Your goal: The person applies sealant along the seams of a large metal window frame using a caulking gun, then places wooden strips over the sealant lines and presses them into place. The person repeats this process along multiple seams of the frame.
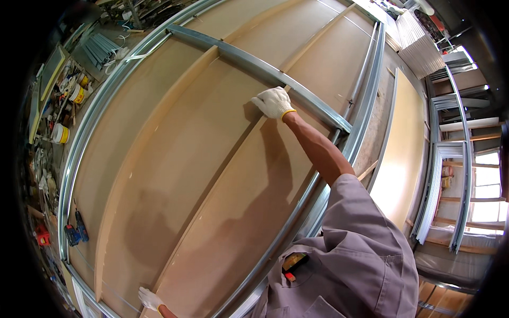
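A long wooden strip (200, 211) stands on edge across the tan sheet lining a metal frame. At its far end, just short of the grey metal crossbar (249, 62), my right hand (273, 102) in a white knitted glove is closed over it. My left hand (151, 299), gloved too, grips the same strip by its near end at the lower edge of view; part of its fingers is hidden. Farther left, a second wooden strip (127, 172) runs roughly alongside. Shadows of my arm and body fall over the sheet.
Two cordless power tools (72, 235) lie inside the frame's left rail. Beyond that rail are buckets (61, 133), metal pieces (99, 50) and scattered scrap. A pale panel (400, 143) lies on the right, before a rack of metal profiles (436, 175). Corrugated sheets (419, 42) stand far right.
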### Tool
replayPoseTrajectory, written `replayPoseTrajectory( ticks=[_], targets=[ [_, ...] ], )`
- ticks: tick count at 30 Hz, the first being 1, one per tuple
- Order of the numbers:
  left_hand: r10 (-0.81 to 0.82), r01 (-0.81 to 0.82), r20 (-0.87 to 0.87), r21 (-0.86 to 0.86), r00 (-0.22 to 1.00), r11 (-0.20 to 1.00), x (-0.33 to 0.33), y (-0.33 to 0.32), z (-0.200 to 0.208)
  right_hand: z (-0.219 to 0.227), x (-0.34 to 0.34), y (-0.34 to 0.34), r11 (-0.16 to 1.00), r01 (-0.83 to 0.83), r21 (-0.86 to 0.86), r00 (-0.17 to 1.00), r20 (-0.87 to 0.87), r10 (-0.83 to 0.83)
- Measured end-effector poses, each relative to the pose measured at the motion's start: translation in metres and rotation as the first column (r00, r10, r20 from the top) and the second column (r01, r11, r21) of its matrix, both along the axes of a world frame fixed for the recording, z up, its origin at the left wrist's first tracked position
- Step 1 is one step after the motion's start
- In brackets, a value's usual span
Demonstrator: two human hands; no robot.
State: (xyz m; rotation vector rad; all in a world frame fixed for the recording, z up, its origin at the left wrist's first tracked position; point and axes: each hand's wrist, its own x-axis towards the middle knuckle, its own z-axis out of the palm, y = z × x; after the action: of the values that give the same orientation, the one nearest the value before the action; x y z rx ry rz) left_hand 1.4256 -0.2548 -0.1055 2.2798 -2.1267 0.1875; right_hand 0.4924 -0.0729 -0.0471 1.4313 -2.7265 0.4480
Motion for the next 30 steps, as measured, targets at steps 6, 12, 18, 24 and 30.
replayPoseTrajectory(
  ticks=[6,12,18,24,30],
  targets=[
    [0.06,-0.059,-0.072,0.027,0.996,0.998,-0.006,-0.004,0.002,0.0,0.0,0.0,1.0,-0.008,-0.013,1.0,0.011,0.008],
    [-0.033,0.032,0.022,0.039,0.999,0.999,0.011,-0.009,-0.003,-0.004,0.0,-0.002,0.997,-0.035,-0.071,0.999,-0.042,0.032],
    [0.06,-0.056,-0.093,0.048,0.994,0.997,0.002,-0.01,0.0,-0.011,0.0,0.0,1.0,-0.017,-0.007,0.999,-0.037,0.017],
    [0.112,-0.097,-0.175,0.094,0.978,0.991,-0.021,-0.007,0.021,0.003,0.0,-0.006,1.0,-0.022,-0.003,0.998,0.065,0.022],
    [-0.201,0.233,-0.288,0.079,0.936,0.969,-0.03,0.038,0.083,0.041,0.019,0.013,0.864,-0.501,-0.054,0.865,-0.052,0.499]
  ],
)
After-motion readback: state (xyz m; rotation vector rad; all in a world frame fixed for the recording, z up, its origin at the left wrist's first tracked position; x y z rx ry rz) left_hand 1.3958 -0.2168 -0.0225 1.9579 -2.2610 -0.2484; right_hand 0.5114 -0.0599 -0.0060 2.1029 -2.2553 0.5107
